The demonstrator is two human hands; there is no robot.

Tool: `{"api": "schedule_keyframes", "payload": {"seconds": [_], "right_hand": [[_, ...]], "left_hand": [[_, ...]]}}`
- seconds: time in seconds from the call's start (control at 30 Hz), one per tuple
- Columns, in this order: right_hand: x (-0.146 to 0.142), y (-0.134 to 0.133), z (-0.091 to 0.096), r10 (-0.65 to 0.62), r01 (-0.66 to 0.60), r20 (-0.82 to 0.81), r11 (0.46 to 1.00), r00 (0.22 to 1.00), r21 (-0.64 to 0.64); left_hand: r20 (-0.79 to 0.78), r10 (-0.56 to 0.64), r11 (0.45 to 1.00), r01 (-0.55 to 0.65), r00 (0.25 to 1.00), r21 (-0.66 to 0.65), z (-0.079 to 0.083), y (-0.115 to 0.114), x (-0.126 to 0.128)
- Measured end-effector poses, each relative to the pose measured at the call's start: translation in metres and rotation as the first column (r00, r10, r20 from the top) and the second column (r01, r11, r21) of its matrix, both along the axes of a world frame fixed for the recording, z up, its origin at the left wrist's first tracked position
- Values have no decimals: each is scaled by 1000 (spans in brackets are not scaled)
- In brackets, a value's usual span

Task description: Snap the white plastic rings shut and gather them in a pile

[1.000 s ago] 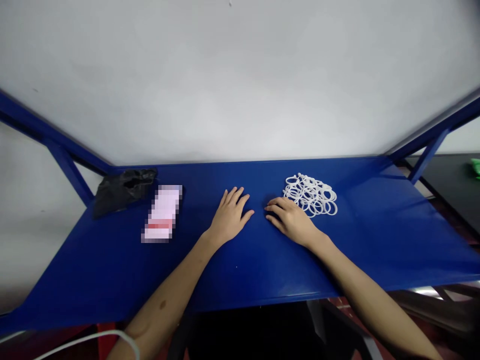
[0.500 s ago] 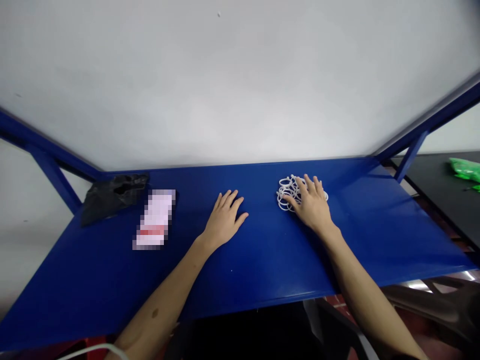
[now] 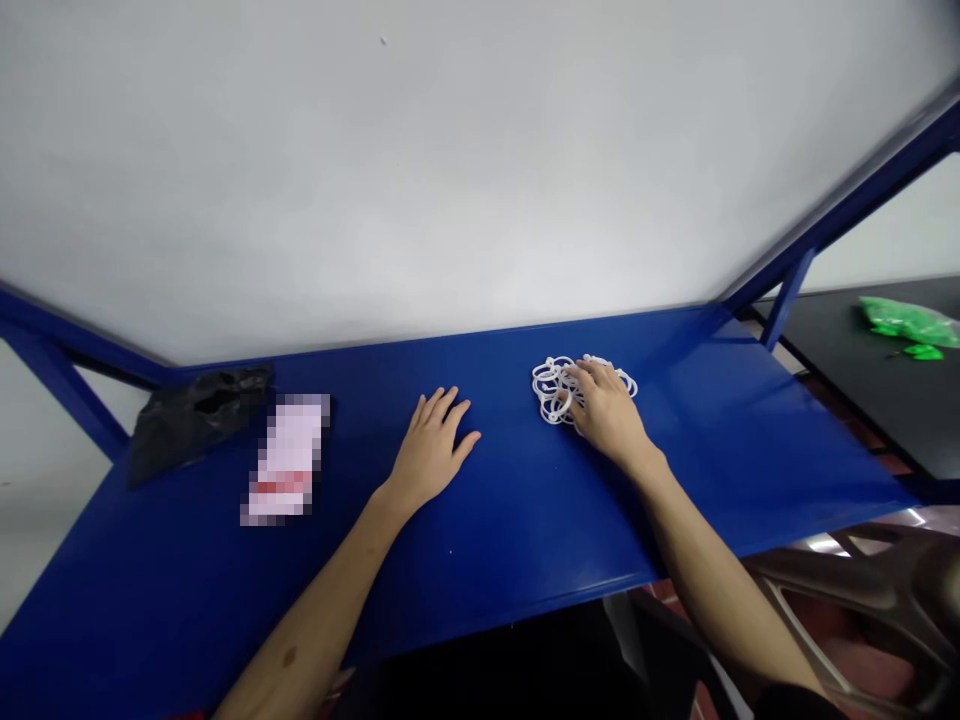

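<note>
A loose pile of thin white plastic rings (image 3: 553, 386), some with small knobs on them, lies on the blue table (image 3: 517, 500). My right hand (image 3: 604, 408) is on the right part of the pile, its fingers bent down and closed among the rings. Exactly which rings it grips is hidden under the fingers. To the left, my left hand (image 3: 429, 448) rests flat on the tabletop, fingers spread and holding nothing.
A crumpled black plastic bag (image 3: 176, 425) lies at the left end, beside a blurred pinkish rectangular thing (image 3: 289, 445). Blue frame bars (image 3: 787, 300) rise at both ends, before a pale wall. At right, a dark table (image 3: 832, 365) bears a green bag (image 3: 904, 318).
My right hand's fingers have bent down and closed into the rings, and the rings have shifted a little. The view has turned slightly right. My left hand still lies flat.
</note>
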State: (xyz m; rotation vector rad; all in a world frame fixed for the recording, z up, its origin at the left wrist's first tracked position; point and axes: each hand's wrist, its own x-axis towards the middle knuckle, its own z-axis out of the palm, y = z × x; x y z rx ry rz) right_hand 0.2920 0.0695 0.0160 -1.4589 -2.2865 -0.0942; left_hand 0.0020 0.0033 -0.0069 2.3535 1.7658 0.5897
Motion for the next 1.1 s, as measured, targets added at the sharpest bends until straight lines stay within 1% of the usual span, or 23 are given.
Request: {"api": "schedule_keyframes", "payload": {"seconds": [0.17, 0.3, 0.4, 0.5, 0.57, 0.6, 0.67, 0.73, 0.8, 0.87, 0.93, 1.03, 1.1], "right_hand": [[7, 2, 10, 29, -27, -64, 999, 998, 33], [8, 3, 16, 105, -103, -153, 994, 983, 24], [2, 1, 15, 149, -150, -209, 989, 967, 9], [-11, -6, 10, 171, -183, -290, 983, 942, -14], [-23, -13, 6, 195, -223, -325, 973, 925, -50], [-29, -17, 3, 214, -251, -333, 965, 919, -72], [-40, -25, 0, 263, -315, -344, 943, 902, -105], [-48, -31, 0, 322, -386, -370, 916, 871, -111], [-51, -34, 3, 381, -450, -396, 888, 836, -97], [-51, -35, 8, 435, -506, -393, 858, 810, -94], [-49, -34, 12, 484, -556, -367, 823, 794, -117], [-48, -33, 17, 540, -609, -330, 778, 775, -157], [-47, -32, 22, 557, -610, -287, 780, 779, -142]], "left_hand": [[-14, 3, 1000, -2, 1000, 2, 0, 0, 0], [-26, 1, 1000, -1, 1000, -2, -2, 1, -1], [-18, 5, 1000, -5, 1000, 12, 1, 1, -1], [43, 0, 995, -4, 999, 100, 10, -2, 7], [106, -45, 983, 25, 993, 182, 19, -6, 17], [136, -80, 975, 49, 987, 215, 22, -9, 23], [168, -145, 966, 102, 975, 239, 23, -13, 33], [189, -199, 957, 149, 962, 247, 18, -16, 38], [218, -226, 953, 168, 949, 252, 10, -15, 35], [241, -216, 953, 151, 946, 262, 3, -13, 28], [226, -185, 950, 115, 956, 290, 2, -10, 21], [174, -158, 936, 91, 972, 341, 8, -8, 14], [176, -165, 931, 94, 971, 353, 12, -7, 14]]}}
